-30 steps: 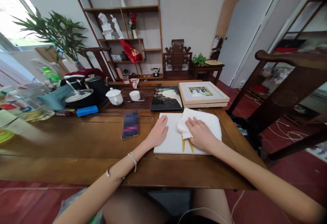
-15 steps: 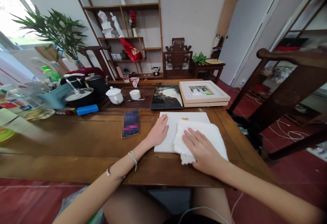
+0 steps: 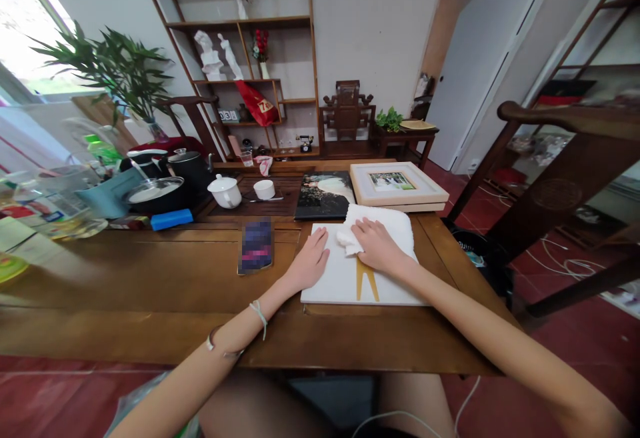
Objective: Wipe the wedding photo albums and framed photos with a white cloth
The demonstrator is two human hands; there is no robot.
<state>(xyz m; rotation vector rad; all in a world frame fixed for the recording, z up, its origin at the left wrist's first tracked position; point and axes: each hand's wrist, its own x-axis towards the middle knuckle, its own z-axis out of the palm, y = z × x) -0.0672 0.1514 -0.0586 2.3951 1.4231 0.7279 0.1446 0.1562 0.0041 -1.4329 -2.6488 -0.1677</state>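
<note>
A white rectangular board point(image 3: 332, 289) lies on the wooden table, with a tan forked shape point(image 3: 367, 281) on its face; the top of that shape is covered. My left hand point(image 3: 309, 261) rests flat on the board's left edge, fingers stretched forward, holding nothing. Pressed against the upper part of the board is a white towel point(image 3: 393, 225), under my right hand point(image 3: 379, 245). The towel is bunched around the fingertips of that hand and spreads past the board's far edge.
Behind the board lie a dark photo panel point(image 3: 320, 201) and a pale picture frame point(image 3: 395, 188). A phone-sized dark item point(image 3: 255, 246), blurred out, sits left of the board. Farther left are a white lidded cup point(image 3: 225, 193), a blue block point(image 3: 171, 219) and a black pan point(image 3: 156, 193).
My right hand has pushed the towel away from me and slightly left, uncovering the tan forked shape on the lower board. My left hand has stayed on the board's left edge.
</note>
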